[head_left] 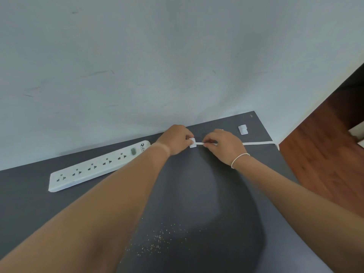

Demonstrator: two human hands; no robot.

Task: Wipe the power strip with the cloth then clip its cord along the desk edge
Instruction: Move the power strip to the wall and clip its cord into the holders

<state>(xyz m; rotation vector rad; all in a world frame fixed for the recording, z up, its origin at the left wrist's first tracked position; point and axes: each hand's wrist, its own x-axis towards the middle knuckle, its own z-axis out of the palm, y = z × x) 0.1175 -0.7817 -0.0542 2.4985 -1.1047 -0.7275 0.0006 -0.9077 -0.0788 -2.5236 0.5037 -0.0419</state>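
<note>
Forearms (pixel 110 196) over power strip's (pixel 94 166) hidden end

Power strip (pixel 98 166) lies on desk (pixel 187 194), left of clip (pixel 192 143).

— What else do you see from your end?
— I see a pale scuffed wall (pixel 137 56), wooden floor (pixel 319 154) at right, and fine crumbs (pixel 157 241) scattered on the dark grey surface (pixel 39 194).
</note>
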